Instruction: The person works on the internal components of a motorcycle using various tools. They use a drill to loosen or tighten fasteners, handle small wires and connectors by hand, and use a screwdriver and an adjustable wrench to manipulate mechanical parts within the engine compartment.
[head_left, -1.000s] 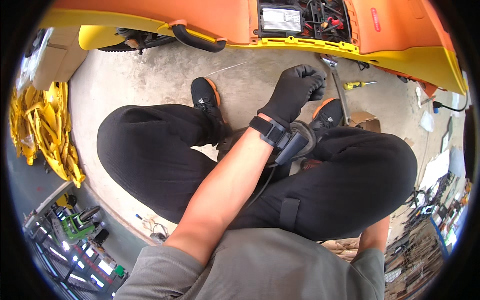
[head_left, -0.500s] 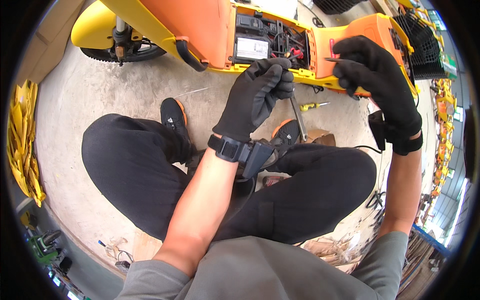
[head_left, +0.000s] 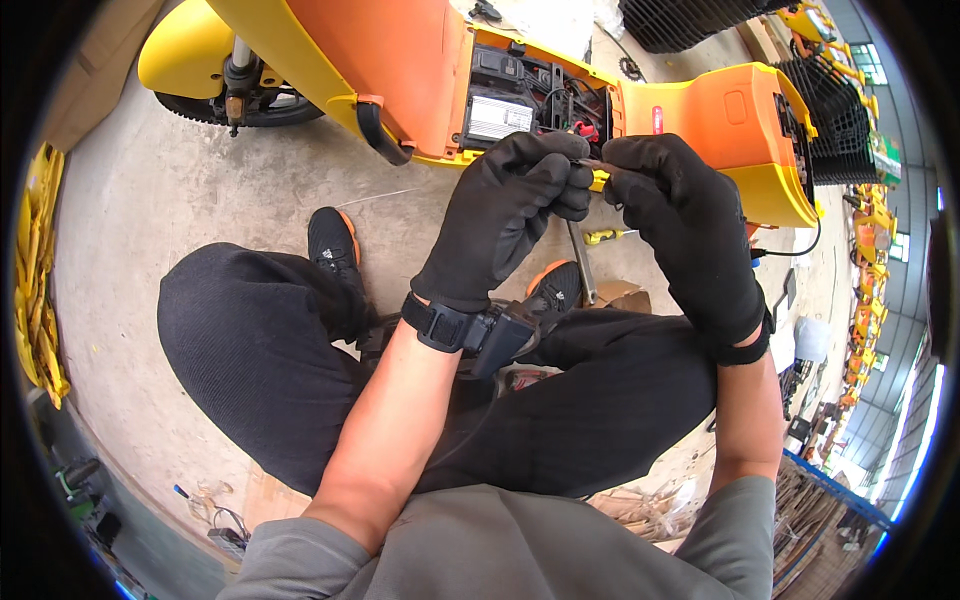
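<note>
My left hand (head_left: pixel 510 215), in a black glove, is closed in a pinch in front of the open bay of a yellow and orange scooter (head_left: pixel 420 80). Whatever lies between its fingertips is too small and covered to make out. My right hand (head_left: pixel 680 220), gloved alike, pinches a thin dark pointed piece (head_left: pixel 592 163), its tip at the left fingertips. Behind the hands, the bay holds a black unit with a white label (head_left: pixel 500 118), dark cables and red connectors (head_left: pixel 586 130).
On the floor lie a yellow-handled screwdriver (head_left: pixel 605 237) and a long metal tool (head_left: pixel 583 265), partly behind my left hand. Cardboard (head_left: pixel 622 297) is beside my right shoe (head_left: pixel 555 287). Yellow panels (head_left: pixel 40 280) are stacked at far left; black crates (head_left: pixel 835 110) stand at far right.
My right hand has moved left and down, bringing the thin piece to my left fingertips. The left hand keeps its pinch. The whole view has shifted slightly.
</note>
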